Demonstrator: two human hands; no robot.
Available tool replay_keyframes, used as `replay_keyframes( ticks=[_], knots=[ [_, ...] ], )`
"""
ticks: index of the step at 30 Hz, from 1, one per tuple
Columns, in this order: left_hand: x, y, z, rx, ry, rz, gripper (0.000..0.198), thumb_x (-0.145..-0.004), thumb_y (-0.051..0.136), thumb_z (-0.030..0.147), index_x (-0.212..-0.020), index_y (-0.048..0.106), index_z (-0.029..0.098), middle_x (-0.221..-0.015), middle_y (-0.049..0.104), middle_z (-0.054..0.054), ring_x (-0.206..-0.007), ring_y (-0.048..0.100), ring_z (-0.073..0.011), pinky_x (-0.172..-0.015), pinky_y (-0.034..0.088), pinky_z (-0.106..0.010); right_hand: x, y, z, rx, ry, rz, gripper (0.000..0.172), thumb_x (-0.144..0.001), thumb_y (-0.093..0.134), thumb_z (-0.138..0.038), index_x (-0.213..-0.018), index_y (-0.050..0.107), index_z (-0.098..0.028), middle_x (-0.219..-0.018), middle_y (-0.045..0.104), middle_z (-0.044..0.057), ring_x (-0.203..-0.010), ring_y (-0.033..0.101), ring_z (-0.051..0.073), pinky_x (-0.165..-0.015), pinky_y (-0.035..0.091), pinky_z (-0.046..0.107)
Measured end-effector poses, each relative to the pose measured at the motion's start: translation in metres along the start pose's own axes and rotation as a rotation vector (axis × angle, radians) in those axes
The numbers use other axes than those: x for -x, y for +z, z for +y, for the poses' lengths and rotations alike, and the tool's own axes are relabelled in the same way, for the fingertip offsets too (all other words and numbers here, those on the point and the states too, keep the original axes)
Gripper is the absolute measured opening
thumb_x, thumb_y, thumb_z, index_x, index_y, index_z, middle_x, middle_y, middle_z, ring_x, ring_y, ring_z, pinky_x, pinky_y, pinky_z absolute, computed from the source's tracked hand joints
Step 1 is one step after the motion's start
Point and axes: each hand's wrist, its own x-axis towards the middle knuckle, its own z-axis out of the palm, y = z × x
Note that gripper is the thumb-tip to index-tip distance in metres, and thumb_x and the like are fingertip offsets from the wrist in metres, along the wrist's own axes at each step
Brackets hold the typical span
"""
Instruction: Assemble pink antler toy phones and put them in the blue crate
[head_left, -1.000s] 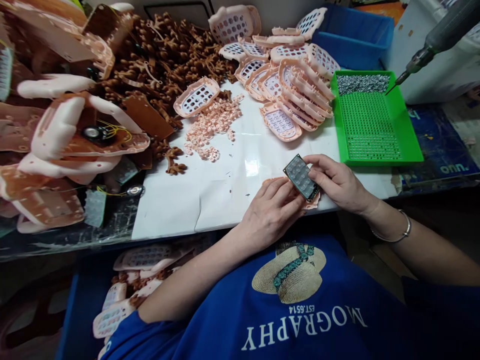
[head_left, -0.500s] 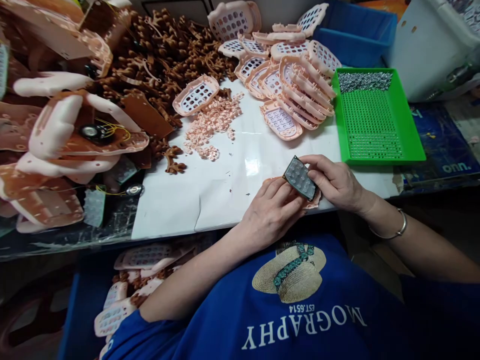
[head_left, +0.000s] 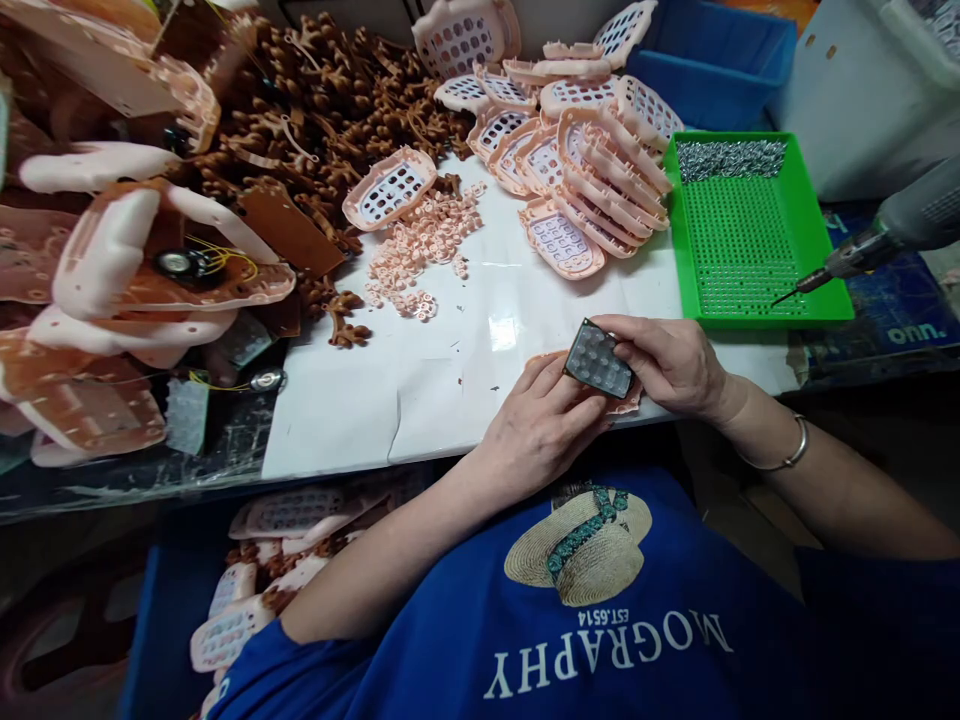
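A dark-edged board covered with a translucent bumpy keypad [head_left: 598, 362] is pinched between the thumb and fingers of my right hand [head_left: 670, 368]. Its bumpy face is turned up and it is tilted. Beneath it, at the table's front edge, lies a pink plastic shell [head_left: 624, 402], mostly covered by the board and my hands. My left hand [head_left: 546, 420] lies over this shell with its fingers curled around it, close to the board's lower left corner. The left fingertips are partly hidden.
A power screwdriver [head_left: 862, 250] points over a green tray [head_left: 817, 240] of screws at right. Pink keypad shells [head_left: 562, 240] stack behind my hands. Small pink rings [head_left: 424, 245] and brown parts [head_left: 337, 110] heap to the left, beside larger pink housings [head_left: 112, 250]. A blue bin [head_left: 705, 75] stands behind.
The keypad board has turned slightly in my right hand and sits a little lower and flatter. A power screwdriver has come into view at the right, over the green tray.
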Motion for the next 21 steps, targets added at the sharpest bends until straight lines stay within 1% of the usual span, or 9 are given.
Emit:
replay_keyframes(
  ticks=[3,8,11,13,16,19,21],
  knots=[
    [-0.0003,0.0001,0.0000,-0.002,0.004,0.010,0.013,-0.096,0.055,0.024,-0.103,0.065,0.018,-0.104,0.067,-0.010,-0.112,0.058,-0.0262,-0.099,0.048,-0.046,0.0002,0.0001,0.0002,0.023,0.001,-0.017,0.036,-0.097,0.043,-0.024,-0.130,0.059,-0.023,-0.122,0.073,0.005,-0.101,0.073,0.018,-0.089,0.060,0.031],
    [-0.0013,0.0008,0.0000,-0.040,-0.001,0.017,0.020,-0.097,0.054,0.024,-0.113,0.064,0.018,-0.107,0.068,-0.010,-0.109,0.059,-0.0244,-0.103,0.045,-0.046,-0.0020,0.0020,0.0040,-0.046,0.112,-0.036,0.036,-0.096,0.044,-0.021,-0.129,0.058,-0.023,-0.122,0.073,0.004,-0.093,0.074,0.016,-0.085,0.059,0.028],
    [-0.0013,0.0013,-0.0007,-0.043,0.003,0.013,0.022,-0.097,0.054,0.024,-0.116,0.063,0.017,-0.109,0.067,-0.010,-0.109,0.059,-0.0243,-0.104,0.044,-0.045,-0.0031,0.0034,0.0055,-0.044,0.143,-0.060,0.035,-0.097,0.043,-0.021,-0.127,0.059,-0.022,-0.120,0.073,0.003,-0.089,0.074,0.016,-0.082,0.058,0.027],
    [-0.0012,0.0012,-0.0009,-0.037,0.006,0.012,0.022,-0.097,0.054,0.024,-0.116,0.063,0.016,-0.109,0.067,-0.010,-0.109,0.058,-0.0244,-0.105,0.044,-0.046,-0.0028,0.0041,0.0063,-0.039,0.131,-0.053,0.035,-0.097,0.043,-0.021,-0.128,0.058,-0.022,-0.121,0.073,0.004,-0.091,0.074,0.016,-0.082,0.057,0.027],
    [-0.0013,0.0009,-0.0008,-0.031,0.005,0.013,0.022,-0.097,0.054,0.024,-0.115,0.064,0.016,-0.108,0.067,-0.010,-0.109,0.058,-0.0248,-0.106,0.043,-0.046,-0.0019,0.0045,0.0077,-0.028,0.075,-0.028,0.035,-0.098,0.044,-0.021,-0.130,0.057,-0.021,-0.124,0.072,0.005,-0.096,0.074,0.017,-0.086,0.057,0.027],
    [-0.0012,0.0008,-0.0006,-0.029,0.001,0.017,0.022,-0.097,0.054,0.024,-0.116,0.064,0.017,-0.106,0.068,-0.010,-0.108,0.059,-0.0244,-0.106,0.043,-0.046,-0.0015,0.0046,0.0090,-0.008,0.021,-0.017,0.034,-0.098,0.044,-0.021,-0.129,0.058,-0.020,-0.122,0.073,0.007,-0.099,0.074,0.018,-0.087,0.058,0.028],
    [-0.0009,0.0008,-0.0007,-0.028,-0.005,0.012,0.023,-0.097,0.053,0.024,-0.117,0.064,0.018,-0.106,0.067,-0.009,-0.108,0.058,-0.0244,-0.106,0.042,-0.046,-0.0014,0.0048,0.0097,0.006,0.012,-0.021,0.034,-0.099,0.044,-0.022,-0.129,0.058,-0.019,-0.122,0.073,0.007,-0.100,0.074,0.017,-0.087,0.059,0.027]
  ],
)
